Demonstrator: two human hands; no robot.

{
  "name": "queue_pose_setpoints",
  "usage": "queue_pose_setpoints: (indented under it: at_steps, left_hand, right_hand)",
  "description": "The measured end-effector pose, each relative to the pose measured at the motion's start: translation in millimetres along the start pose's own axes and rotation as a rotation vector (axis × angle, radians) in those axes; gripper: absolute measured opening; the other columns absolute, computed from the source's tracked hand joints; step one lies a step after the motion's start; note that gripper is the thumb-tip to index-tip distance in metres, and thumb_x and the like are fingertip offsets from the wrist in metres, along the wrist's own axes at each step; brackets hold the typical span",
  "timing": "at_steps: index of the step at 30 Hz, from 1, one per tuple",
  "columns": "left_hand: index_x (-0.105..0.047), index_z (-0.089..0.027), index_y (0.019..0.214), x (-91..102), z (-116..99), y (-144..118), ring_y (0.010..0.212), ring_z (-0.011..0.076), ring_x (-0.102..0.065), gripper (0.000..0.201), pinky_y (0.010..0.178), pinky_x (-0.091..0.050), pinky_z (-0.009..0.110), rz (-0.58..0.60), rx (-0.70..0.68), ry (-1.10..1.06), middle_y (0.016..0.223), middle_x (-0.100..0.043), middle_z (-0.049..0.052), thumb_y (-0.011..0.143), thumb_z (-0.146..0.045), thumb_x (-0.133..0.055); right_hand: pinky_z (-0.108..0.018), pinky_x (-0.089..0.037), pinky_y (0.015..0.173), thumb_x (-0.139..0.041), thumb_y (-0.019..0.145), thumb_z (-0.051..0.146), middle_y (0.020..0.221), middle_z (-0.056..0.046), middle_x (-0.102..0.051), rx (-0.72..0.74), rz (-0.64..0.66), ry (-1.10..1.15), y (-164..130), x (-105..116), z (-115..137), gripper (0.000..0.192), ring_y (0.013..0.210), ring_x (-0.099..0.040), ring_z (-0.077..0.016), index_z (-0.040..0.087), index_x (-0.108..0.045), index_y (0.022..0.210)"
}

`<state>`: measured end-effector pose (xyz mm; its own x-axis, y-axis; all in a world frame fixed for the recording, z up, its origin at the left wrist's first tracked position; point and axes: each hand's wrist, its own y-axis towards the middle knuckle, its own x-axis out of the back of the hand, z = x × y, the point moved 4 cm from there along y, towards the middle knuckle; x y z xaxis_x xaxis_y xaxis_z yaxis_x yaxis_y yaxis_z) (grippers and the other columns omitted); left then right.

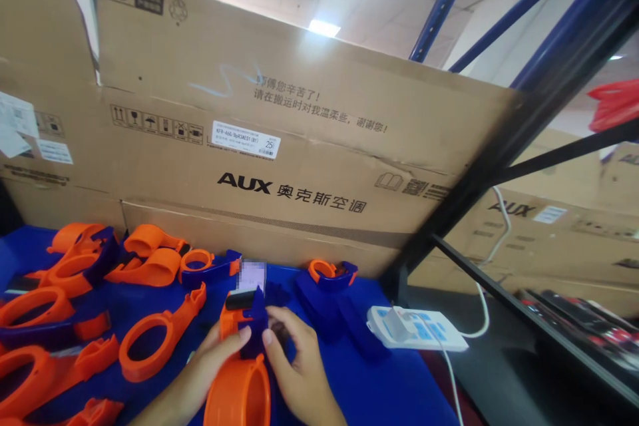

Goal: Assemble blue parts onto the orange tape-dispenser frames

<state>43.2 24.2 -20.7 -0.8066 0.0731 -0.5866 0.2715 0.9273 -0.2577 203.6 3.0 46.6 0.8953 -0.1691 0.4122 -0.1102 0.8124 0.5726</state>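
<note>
Between six and seven o'clock: one orange-and-blue tape dispenser [237, 394], grasped by left hand [215, 351] and right hand [301, 356] together, both thumbs at its blue part. Around eight o'clock: several orange dispenser pieces [174, 328], lying on a blue table surface [382, 383]. Near five o'clock, one white power strip [446, 329]; at twelve, one large AUX carton [319, 153].

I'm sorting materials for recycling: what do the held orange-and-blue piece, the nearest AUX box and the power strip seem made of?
Held piece: probably moulded plastic, smooth and glossy, from its highlights.
AUX box: likely cardboard, matte brown with creases and printing.
Power strip: probably rigid white plastic, smooth-edged; blur hides its gloss.
</note>
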Motion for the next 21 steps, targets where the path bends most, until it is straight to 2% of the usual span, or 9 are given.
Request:
queue_pose_setpoints:
  at_steps: [2,6,9,13,17,21]
  left_hand:
    - [-0.081,-0.022,0.104,3.7,5,3,0.125,0.0377,-0.065,0.035,0.111,-0.047,0.046,0.046,0.01,0.013,0.12,-0.079,0.013,0.072,-0.033,-0.089]
    - [-0.079,-0.025,0.115,11.9,5,6,0.135,0.0383,-0.057,0.042,0.119,-0.036,0.05,0.031,-0.05,0.115,0.128,-0.076,0.011,0.075,-0.034,-0.086]
    - [-0.077,-0.025,0.121,15.2,1,4,0.141,0.0366,-0.051,0.043,0.123,-0.029,0.05,0.033,-0.098,0.222,0.134,-0.073,0.009,0.079,-0.035,-0.082]
    - [-0.077,-0.026,0.12,19.8,3,4,0.142,0.0354,-0.049,0.039,0.121,-0.033,0.047,0.065,-0.096,0.233,0.139,-0.07,0.006,0.081,-0.031,-0.075]
    - [-0.079,-0.023,0.112,20.4,9,5,0.133,0.0381,-0.058,0.038,0.116,-0.039,0.049,0.048,-0.042,0.131,0.128,-0.075,0.01,0.074,-0.027,-0.076]
    - [-0.079,-0.022,0.11,13.6,8,-3,0.125,0.0388,-0.064,0.04,0.113,-0.043,0.05,0.025,-0.036,0.064,0.121,-0.077,0.011,0.071,-0.026,-0.077]
  right_hand:
    - [-0.026,-0.054,0.065,-0.061,0.099,0.035,0.08,-0.002,-0.069,-0.003,0.017,-0.044,0,-3,-3,0.023,0.066,-0.065,-0.0171,0.022,-0.068,0.116]
    - [-0.021,-0.047,0.054,-0.053,0.103,0.033,0.065,0.002,-0.063,-0.028,0.107,-0.082,-1,-10,-11,0.021,0.054,-0.058,-0.0132,0.02,-0.069,0.11]
    - [-0.021,-0.046,0.055,-0.046,0.106,0.029,0.07,0.001,-0.067,-0.033,0.158,-0.084,-2,-15,-12,0.022,0.057,-0.063,-0.0136,0.021,-0.067,0.111]
    - [-0.022,-0.046,0.058,-0.042,0.108,0.026,0.079,-0.001,-0.071,-0.025,0.181,-0.067,-3,-18,-7,0.022,0.063,-0.067,-0.0157,0.024,-0.063,0.114]
    - [-0.022,-0.045,0.061,-0.039,0.109,0.026,0.08,0.001,-0.068,-0.044,0.232,-0.018,-4,-19,-5,0.022,0.067,-0.066,-0.0157,0.025,-0.06,0.117]
    - [-0.023,-0.04,0.058,-0.037,0.11,0.028,0.076,0.002,-0.063,-0.06,0.265,-0.023,-7,-18,-6,0.022,0.061,-0.059,-0.0144,0.024,-0.058,0.115]
